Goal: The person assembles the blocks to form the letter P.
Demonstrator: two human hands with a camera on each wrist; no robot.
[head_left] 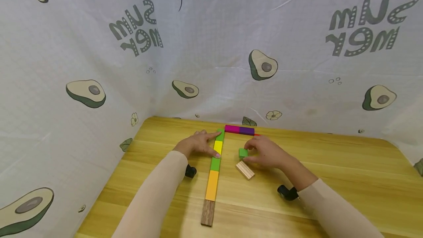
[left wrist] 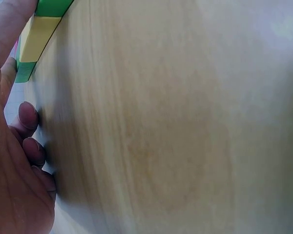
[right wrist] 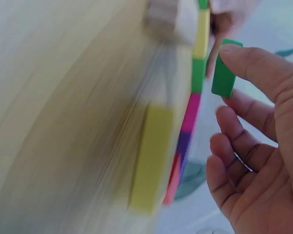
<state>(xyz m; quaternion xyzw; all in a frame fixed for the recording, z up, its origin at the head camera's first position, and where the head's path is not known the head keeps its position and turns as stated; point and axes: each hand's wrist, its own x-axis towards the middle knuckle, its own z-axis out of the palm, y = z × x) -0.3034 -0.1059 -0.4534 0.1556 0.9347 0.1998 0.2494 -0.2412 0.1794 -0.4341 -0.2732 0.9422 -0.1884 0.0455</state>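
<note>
In the head view, my left hand (head_left: pixel 198 143) touches a straight row of blocks, its index finger at the far green block (head_left: pixel 220 133) and its thumb by the border of the yellow block (head_left: pixel 217 147) and the nearer green block (head_left: pixel 215 164). The row continues toward me with an orange block (head_left: pixel 212 186) and a dark brown wooden block (head_left: pixel 208 213). My right hand (head_left: pixel 266 152) pinches a loose green block (right wrist: pixel 225 73) between thumb and fingers, right of the row. A light striped wooden block (head_left: pixel 245 170) lies just below it on the table.
A magenta block (head_left: pixel 232 129), a purple block (head_left: pixel 246 131) and a red block (right wrist: pixel 172 180) line up along the back, near the row's far end. A yellow block (right wrist: pixel 151 158) lies beside them in the right wrist view. A patterned cloth (head_left: pixel 211 47) hangs behind the table.
</note>
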